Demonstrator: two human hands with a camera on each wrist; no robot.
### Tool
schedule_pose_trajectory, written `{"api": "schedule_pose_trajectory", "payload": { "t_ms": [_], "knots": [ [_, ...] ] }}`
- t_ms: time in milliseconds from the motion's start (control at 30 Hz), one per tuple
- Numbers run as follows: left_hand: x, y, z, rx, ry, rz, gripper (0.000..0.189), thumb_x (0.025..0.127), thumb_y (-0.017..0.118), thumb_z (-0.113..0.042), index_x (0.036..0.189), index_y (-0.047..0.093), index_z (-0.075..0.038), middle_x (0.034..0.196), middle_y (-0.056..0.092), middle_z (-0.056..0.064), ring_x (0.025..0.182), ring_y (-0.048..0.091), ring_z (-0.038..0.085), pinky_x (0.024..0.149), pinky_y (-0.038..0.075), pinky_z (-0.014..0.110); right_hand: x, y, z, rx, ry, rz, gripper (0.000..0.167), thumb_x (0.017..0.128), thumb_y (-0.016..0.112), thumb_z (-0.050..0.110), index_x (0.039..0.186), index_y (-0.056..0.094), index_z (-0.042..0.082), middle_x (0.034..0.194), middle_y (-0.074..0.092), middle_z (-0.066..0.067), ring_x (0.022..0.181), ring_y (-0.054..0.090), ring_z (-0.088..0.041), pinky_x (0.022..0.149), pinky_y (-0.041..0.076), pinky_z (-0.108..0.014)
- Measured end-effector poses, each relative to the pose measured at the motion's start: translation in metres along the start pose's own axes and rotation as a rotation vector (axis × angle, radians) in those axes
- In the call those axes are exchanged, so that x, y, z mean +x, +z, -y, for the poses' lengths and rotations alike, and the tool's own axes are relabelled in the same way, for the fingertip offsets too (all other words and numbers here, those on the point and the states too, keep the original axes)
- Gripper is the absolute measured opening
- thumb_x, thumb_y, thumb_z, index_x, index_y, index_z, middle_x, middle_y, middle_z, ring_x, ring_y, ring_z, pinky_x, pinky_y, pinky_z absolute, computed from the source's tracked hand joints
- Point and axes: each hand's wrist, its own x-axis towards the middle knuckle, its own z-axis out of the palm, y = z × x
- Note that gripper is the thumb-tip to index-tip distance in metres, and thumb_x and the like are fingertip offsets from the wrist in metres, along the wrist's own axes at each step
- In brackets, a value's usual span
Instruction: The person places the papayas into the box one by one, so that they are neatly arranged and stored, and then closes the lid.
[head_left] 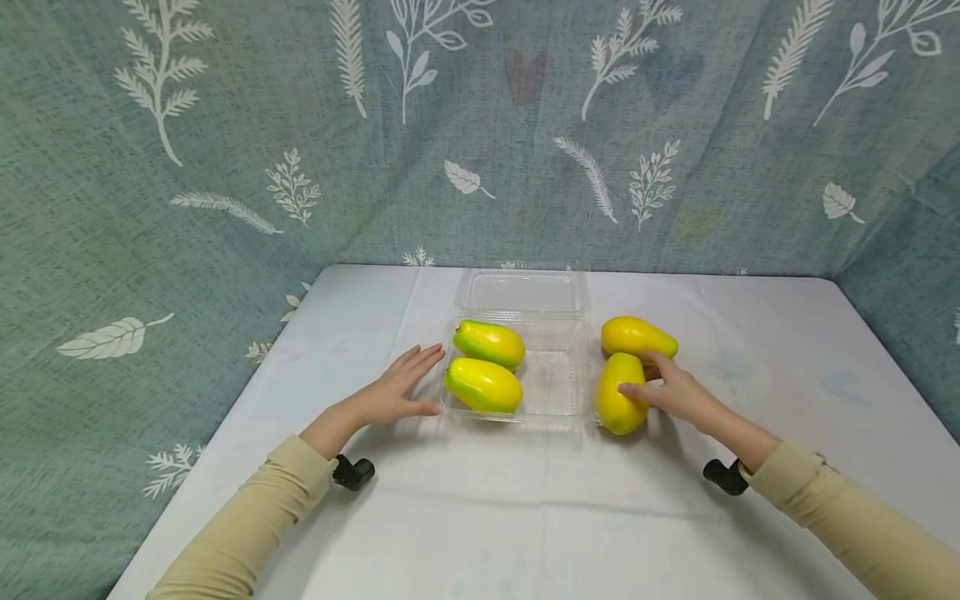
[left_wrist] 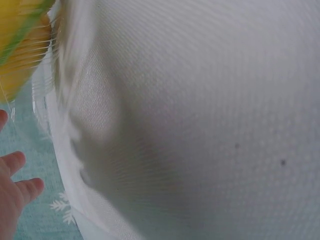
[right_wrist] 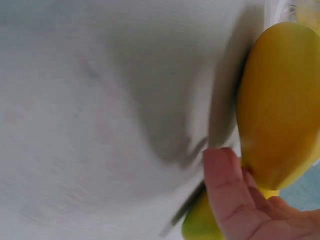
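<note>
Two yellow-green papayas, one farther back and one nearer, lie side by side in the left part of a clear plastic box. My left hand is spread beside the box's left wall and holds nothing. In the left wrist view its fingers show only at the edge. Just right of the box, my right hand has its thumb over a yellow papaya and its fingers at the far side. Behind it lies another papaya with a green tip, partly hidden by the hand in the right wrist view.
The box's clear lid lies folded back toward the curtain. White cloth covers the table. A dark camera mount sits at the left wrist, with another at the right.
</note>
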Motion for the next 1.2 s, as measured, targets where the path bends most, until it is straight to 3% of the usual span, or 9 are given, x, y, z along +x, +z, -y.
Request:
{"api": "schedule_pose_trajectory", "payload": {
  "t_ms": [200, 367, 567, 867, 1200],
  "knots": [
    [0.000, 0.000, 0.000, 0.001, 0.001, -0.007, 0.084, 0.082, 0.066, -0.038, 0.147, 0.018, -0.012, 0.154, 0.011, 0.006, 0.138, 0.002, 0.041, 0.104, 0.010, 0.065, 0.000, 0.001, -0.005, 0.115, 0.059, 0.083, 0.096, 0.084, 0.058, 0.051, 0.145, 0.004, -0.001, 0.135, 0.033, -0.033, 0.090, 0.055, -0.023, 0.073, 0.049, -0.030],
    [-0.001, 0.000, 0.001, 0.001, 0.005, -0.009, 0.085, 0.082, 0.065, -0.040, 0.147, 0.018, -0.012, 0.154, 0.011, 0.007, 0.138, 0.002, 0.041, 0.104, 0.010, 0.065, -0.003, 0.002, -0.005, 0.163, 0.076, 0.115, 0.096, 0.085, 0.057, 0.049, 0.145, 0.000, 0.000, 0.139, 0.028, -0.033, 0.093, 0.056, -0.024, 0.076, 0.049, -0.031],
    [-0.002, -0.001, 0.001, -0.004, 0.006, -0.009, 0.085, 0.082, 0.064, -0.043, 0.147, 0.018, -0.013, 0.154, 0.010, 0.006, 0.138, 0.002, 0.041, 0.104, 0.010, 0.065, -0.007, 0.005, -0.005, 0.225, 0.054, 0.095, 0.089, 0.086, 0.057, 0.045, 0.144, 0.004, 0.002, 0.140, 0.027, -0.032, 0.110, 0.049, -0.033, 0.080, 0.050, -0.033],
    [-0.002, -0.001, 0.001, -0.010, 0.021, -0.011, 0.086, 0.082, 0.063, -0.046, 0.147, 0.018, -0.012, 0.154, 0.011, 0.007, 0.137, 0.002, 0.042, 0.104, 0.010, 0.065, -0.011, 0.008, -0.007, 0.291, 0.039, 0.066, 0.089, 0.086, 0.062, 0.037, 0.143, 0.003, 0.003, 0.139, 0.027, -0.031, 0.115, 0.045, -0.037, 0.082, 0.049, -0.035],
    [0.000, 0.000, 0.000, -0.011, 0.020, -0.004, 0.086, 0.082, 0.063, -0.047, 0.147, 0.019, -0.011, 0.154, 0.012, 0.007, 0.138, 0.002, 0.042, 0.104, 0.009, 0.064, -0.012, -0.003, -0.002, 0.268, 0.010, 0.038, 0.094, 0.084, 0.064, 0.032, 0.145, -0.001, 0.002, 0.143, 0.018, -0.034, 0.122, 0.039, -0.042, 0.086, 0.049, -0.039]
  ]
}}
